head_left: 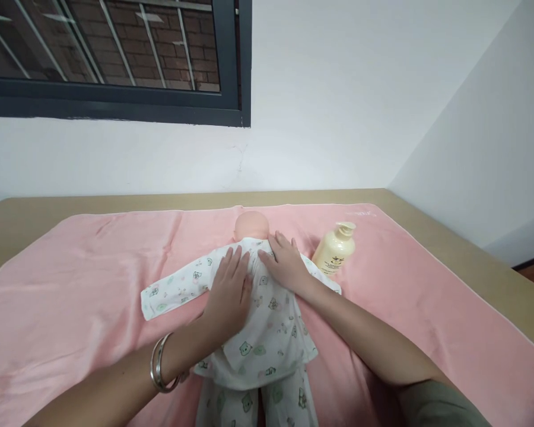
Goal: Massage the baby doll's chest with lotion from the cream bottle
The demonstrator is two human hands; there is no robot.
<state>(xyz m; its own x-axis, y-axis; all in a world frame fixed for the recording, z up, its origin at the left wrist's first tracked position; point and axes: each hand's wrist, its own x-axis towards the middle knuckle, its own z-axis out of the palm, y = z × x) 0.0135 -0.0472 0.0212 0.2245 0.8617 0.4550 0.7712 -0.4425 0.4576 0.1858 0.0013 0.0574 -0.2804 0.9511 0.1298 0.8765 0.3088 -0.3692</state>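
A baby doll [251, 225] lies face down, its bare head pointing away from me. It wears a white long-sleeved top [267, 332] printed with small green bears, and matching trousers [289, 400]. My left hand [231, 290] rests flat on the left side of the doll's upper back, fingers stretched out. On the right shoulder lies my right hand [287, 261], fingers extended and thumb apart. Neither hand grips anything. The left sleeve [173, 293] spreads out sideways; the right sleeve is partly hidden behind my right hand and forearm.
A pale yellow pump bottle [336, 249] stands just right of the doll, by the right sleeve. Under everything is a pink blanket [98, 261] on a tan surface [431, 237]. Beyond rise a white wall [320, 107] and a dark-framed window [231, 53].
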